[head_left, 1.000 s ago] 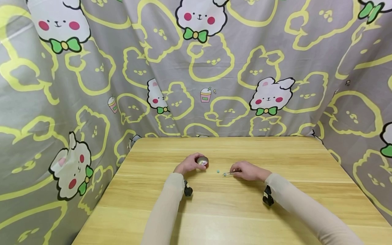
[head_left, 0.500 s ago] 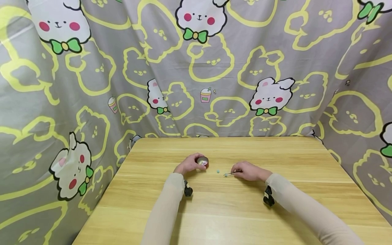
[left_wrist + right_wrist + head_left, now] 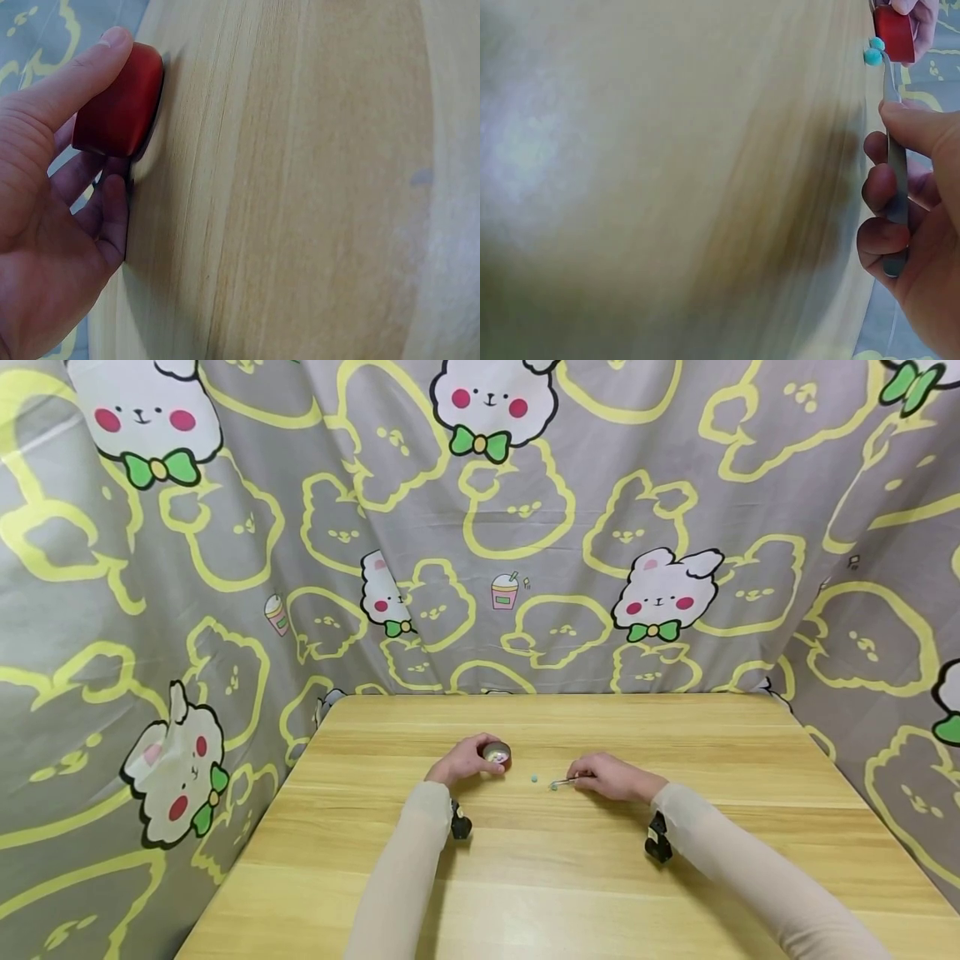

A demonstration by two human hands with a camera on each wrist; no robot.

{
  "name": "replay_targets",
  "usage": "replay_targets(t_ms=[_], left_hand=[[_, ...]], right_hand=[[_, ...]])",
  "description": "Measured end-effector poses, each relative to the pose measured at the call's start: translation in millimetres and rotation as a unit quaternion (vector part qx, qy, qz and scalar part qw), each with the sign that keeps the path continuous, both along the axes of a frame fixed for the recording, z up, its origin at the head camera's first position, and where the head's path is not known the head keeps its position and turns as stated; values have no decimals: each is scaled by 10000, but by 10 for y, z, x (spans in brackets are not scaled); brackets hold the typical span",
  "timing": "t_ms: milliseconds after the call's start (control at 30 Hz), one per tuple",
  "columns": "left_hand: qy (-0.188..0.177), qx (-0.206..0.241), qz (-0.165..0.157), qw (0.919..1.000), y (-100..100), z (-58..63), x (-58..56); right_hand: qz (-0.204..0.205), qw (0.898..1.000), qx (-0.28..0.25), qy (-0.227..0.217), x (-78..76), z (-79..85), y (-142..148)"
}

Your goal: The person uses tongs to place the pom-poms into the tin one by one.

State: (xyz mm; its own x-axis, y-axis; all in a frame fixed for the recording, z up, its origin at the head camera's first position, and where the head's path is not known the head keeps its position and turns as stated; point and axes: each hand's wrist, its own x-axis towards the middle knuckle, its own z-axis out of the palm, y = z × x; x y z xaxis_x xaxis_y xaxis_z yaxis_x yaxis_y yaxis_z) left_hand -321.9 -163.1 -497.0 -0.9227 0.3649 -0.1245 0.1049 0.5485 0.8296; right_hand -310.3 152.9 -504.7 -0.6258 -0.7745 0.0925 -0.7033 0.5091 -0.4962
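Note:
My left hand [image 3: 463, 760] holds a small round red container [image 3: 497, 757] at the table's middle, thumb on the near side and fingers behind it; the left wrist view shows its smooth red wall [image 3: 120, 105]. Something pale and multicoloured shows inside it, too small to make out. Tweezers [image 3: 897, 172] lie in my right hand [image 3: 611, 777], gripped between thumb and fingers, their tips pointing left. At those tips is a small teal ball [image 3: 554, 787]; whether they pinch it I cannot tell. A second teal ball [image 3: 534, 779] sits on the table between that one and the container.
The wooden table [image 3: 525, 877] reaches back to a grey patterned curtain [image 3: 555, 568], which also hangs along the left and right sides. A black wrist camera [image 3: 461, 821] is strapped on the left arm, another black camera [image 3: 657, 839] on the right.
The tweezer tips and the teal ball at them have shifted slightly right, and the right hand moved a little the same way. The left hand, container and other ball stay put.

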Motion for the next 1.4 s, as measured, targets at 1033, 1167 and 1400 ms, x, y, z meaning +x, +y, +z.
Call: replay_targets(t_ms=[1033,1167,1400], left_hand=[[179,-29,-154,9997,-27,-1,6],[31,-45,-47,10000,0,32,26],[7,-78,-9,10000,-11,-28,-20]], right_hand=[[-127,9999,51,-43,3,80,45],[-73,10000,35,43,15,85,35],[-3,10000,6,44,5,77,34]])
